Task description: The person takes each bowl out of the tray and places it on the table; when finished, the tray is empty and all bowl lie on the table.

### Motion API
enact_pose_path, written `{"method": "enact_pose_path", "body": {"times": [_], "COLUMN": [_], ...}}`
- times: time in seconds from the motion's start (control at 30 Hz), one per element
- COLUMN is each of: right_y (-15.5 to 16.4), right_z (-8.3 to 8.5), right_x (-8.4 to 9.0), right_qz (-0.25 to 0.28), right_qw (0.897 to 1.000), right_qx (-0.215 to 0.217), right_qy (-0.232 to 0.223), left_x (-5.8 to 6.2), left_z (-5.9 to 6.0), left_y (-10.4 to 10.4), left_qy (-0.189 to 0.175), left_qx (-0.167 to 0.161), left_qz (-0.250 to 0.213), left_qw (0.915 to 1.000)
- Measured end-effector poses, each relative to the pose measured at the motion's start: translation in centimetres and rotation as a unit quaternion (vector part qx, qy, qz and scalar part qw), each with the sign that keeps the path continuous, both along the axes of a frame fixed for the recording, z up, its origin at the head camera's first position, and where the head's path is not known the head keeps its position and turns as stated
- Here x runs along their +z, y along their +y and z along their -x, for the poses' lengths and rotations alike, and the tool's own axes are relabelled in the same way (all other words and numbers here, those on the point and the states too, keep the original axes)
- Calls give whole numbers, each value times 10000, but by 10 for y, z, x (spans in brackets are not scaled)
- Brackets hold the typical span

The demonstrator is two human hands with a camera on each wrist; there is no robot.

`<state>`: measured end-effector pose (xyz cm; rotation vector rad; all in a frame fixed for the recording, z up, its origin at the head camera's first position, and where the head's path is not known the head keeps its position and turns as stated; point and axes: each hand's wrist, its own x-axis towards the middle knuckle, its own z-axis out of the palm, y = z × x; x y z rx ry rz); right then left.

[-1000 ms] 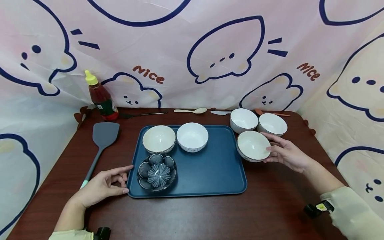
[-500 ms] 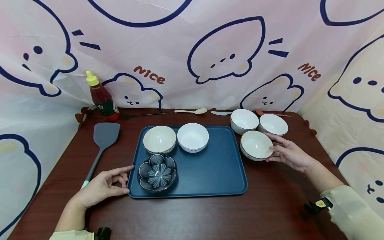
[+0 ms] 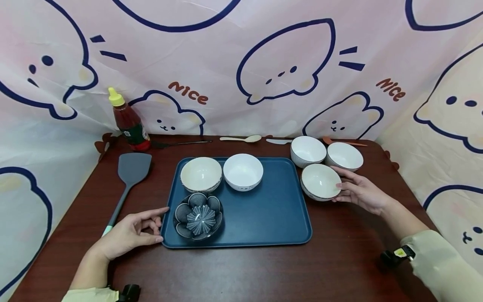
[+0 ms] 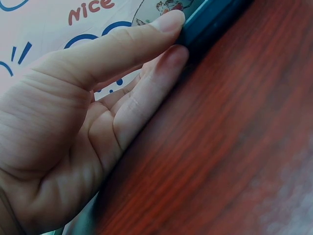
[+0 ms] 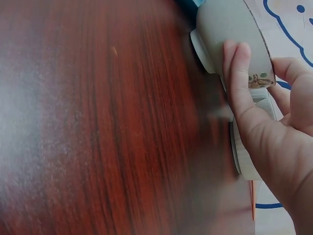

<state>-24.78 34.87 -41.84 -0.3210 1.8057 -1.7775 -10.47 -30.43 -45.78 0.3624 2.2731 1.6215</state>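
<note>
My right hand (image 3: 358, 191) grips a white bowl (image 3: 320, 182) just right of the blue tray (image 3: 264, 214). In the right wrist view the thumb lies on the bowl's (image 5: 230, 24) outer wall and the fingers curl round its far side. I cannot tell whether the bowl touches the table. My left hand (image 3: 130, 233) rests on the table at the tray's front left corner. Its thumb and forefinger touch the tray's edge (image 4: 215, 19), and the other fingers are loosely curled. On the tray stand a cream bowl (image 3: 201, 174), a white bowl (image 3: 242, 171) and a dark blue flower-shaped dish (image 3: 198, 217).
Two more white bowls (image 3: 307, 151) (image 3: 343, 156) stand behind the held one. A grey spatula (image 3: 130, 172) lies left of the tray, with a red sauce bottle (image 3: 128, 123) behind it. Spoons (image 3: 241, 139) (image 3: 341, 142) lie along the back edge. Patterned cloth walls close in the table.
The right hand has shifted the white bowl very slightly beside the tray. The left hand has stayed at the tray's corner.
</note>
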Motion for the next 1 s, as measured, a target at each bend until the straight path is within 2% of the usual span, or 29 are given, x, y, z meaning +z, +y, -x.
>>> {"method": "enact_pose_path", "body": {"times": [0.3,0.63,0.8,1.0], "right_y": [-1,-1,1,6], "right_z": [1,-1,-5,-10], "right_x": [-1,-3,-3,3], "right_qz": [-28,-143,-295,-220], "right_qw": [9999,9995,9988,9976], "right_qx": [-98,-244,-391,-544], "right_qy": [-130,-168,65,372], "left_x": [1,0,-1,0], "left_z": [0,0,0,0], "left_y": [0,0,-1,-1], "left_qy": [163,50,-8,16], "left_qx": [-138,-108,-55,-45], "left_qz": [-148,-94,-27,-25], "left_qw": [9997,9999,10000,10000]}}
